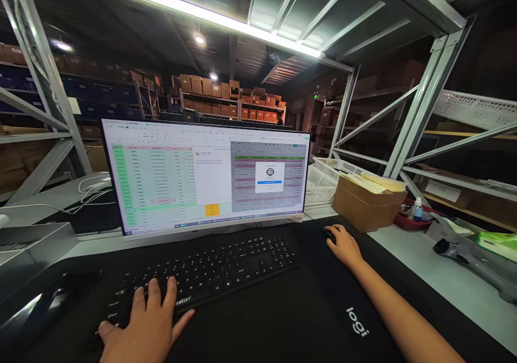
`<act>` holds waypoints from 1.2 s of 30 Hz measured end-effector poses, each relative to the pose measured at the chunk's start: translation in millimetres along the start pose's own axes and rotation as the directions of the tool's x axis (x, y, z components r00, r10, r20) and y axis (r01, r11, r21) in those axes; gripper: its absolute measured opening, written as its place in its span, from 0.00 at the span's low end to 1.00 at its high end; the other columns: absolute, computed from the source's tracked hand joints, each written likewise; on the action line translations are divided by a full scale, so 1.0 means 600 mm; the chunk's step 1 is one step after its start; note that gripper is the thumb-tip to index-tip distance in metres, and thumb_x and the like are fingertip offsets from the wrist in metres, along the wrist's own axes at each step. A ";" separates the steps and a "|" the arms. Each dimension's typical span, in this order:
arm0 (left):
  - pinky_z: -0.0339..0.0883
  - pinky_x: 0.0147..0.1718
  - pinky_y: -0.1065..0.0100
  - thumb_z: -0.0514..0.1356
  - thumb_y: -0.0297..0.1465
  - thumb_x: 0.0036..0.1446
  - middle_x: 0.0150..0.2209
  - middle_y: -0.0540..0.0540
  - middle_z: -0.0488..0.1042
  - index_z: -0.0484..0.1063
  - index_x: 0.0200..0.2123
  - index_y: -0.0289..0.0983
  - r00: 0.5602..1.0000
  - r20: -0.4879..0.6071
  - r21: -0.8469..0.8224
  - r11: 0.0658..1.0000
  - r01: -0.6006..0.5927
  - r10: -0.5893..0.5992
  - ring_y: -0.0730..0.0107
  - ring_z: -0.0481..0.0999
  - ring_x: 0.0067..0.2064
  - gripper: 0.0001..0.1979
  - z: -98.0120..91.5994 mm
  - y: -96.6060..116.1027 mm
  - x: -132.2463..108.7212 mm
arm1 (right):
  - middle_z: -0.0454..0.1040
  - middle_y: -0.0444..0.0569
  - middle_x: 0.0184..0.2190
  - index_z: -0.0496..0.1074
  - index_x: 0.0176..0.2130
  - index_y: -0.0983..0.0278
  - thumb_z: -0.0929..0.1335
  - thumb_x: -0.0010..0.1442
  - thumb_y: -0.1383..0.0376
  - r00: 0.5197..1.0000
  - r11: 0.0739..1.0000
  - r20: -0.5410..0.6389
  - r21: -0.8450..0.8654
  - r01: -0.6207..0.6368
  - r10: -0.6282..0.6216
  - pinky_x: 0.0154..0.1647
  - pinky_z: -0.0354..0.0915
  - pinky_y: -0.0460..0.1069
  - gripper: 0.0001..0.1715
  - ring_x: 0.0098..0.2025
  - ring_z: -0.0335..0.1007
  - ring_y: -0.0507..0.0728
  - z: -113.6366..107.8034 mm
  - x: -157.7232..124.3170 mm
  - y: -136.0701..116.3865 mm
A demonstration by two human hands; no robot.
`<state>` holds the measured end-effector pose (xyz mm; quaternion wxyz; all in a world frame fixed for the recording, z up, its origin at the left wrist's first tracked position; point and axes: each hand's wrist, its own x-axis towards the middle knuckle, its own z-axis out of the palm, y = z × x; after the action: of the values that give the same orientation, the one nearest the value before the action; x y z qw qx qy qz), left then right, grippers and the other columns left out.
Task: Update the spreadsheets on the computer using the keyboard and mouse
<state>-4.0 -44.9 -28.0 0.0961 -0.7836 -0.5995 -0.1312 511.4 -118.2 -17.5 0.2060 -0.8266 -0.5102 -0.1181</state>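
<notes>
My left hand (145,320) rests over the left end of a black keyboard (242,266), its fingers spread across the keys. On the dark desk mat (250,325), my right hand (343,244) is curled over a black computer mouse (328,234), most of which my fingers cover. Behind the keyboard stands a wide monitor (161,185). Its screen shows a coloured spreadsheet at left, a white window in the middle, and a greyed sheet at right with a small pop-up box and a blue button.
A cardboard box (355,204) with papers stands right of the monitor, beside white plastic baskets (321,182). Further right lie a barcode scanner (464,263) and a small spray bottle (417,209). At far left are a grey tray (40,244) and a glossy black object (48,298).
</notes>
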 end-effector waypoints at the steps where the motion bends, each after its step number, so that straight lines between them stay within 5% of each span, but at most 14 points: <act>1: 0.60 0.49 0.22 0.44 0.39 0.64 0.66 0.22 0.59 0.58 0.66 0.29 1.000 0.010 0.060 0.998 -0.011 0.011 0.32 0.57 0.67 0.32 0.000 0.001 -0.001 | 0.67 0.53 0.59 0.70 0.57 0.57 0.62 0.60 0.61 1.000 1.000 0.001 0.000 0.002 -0.002 0.57 0.63 0.55 0.26 0.56 0.70 0.61 -0.001 0.000 -0.001; 8: 0.65 0.46 0.25 0.50 0.36 0.62 0.66 0.18 0.56 0.57 0.66 0.28 0.998 0.029 0.228 0.972 -0.057 0.051 0.29 0.58 0.66 0.31 0.002 0.001 -0.002 | 0.68 0.52 0.58 0.68 0.58 0.57 0.63 0.60 0.61 1.000 1.000 -0.016 -0.009 0.019 -0.019 0.55 0.64 0.54 0.27 0.54 0.71 0.60 0.001 -0.001 0.002; 17: 0.64 0.47 0.26 0.44 0.38 0.64 0.68 0.22 0.55 0.53 0.68 0.30 0.999 0.035 0.347 0.938 -0.013 0.000 0.33 0.57 0.67 0.32 0.009 0.011 -0.003 | 0.69 0.52 0.56 0.67 0.57 0.59 0.64 0.58 0.62 0.999 1.000 -0.048 0.004 0.021 -0.021 0.54 0.63 0.54 0.27 0.55 0.70 0.60 0.012 0.003 0.009; 29: 0.62 0.48 0.25 0.42 0.41 0.66 0.67 0.21 0.57 0.55 0.67 0.30 0.998 0.050 0.304 0.951 -0.059 0.046 0.31 0.57 0.67 0.32 -0.024 0.017 -0.012 | 0.67 0.52 0.59 0.66 0.59 0.60 0.64 0.56 0.64 0.999 1.000 0.028 -0.006 -0.025 0.026 0.57 0.62 0.55 0.30 0.56 0.69 0.61 -0.014 -0.012 -0.007; 36: 0.63 0.48 0.26 0.44 0.41 0.66 0.67 0.20 0.56 0.54 0.68 0.29 0.998 0.044 0.320 0.946 -0.051 0.039 0.30 0.56 0.68 0.32 -0.011 0.018 -0.011 | 0.68 0.50 0.58 0.67 0.58 0.56 0.63 0.59 0.61 1.000 1.000 0.027 -0.023 0.001 -0.001 0.55 0.63 0.56 0.27 0.54 0.70 0.60 -0.010 -0.013 0.001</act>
<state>4.1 -56.0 -23.7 0.2140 -0.7734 -0.5965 -0.0152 508.3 -127.3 -15.3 0.1893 -0.8302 -0.5120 -0.1128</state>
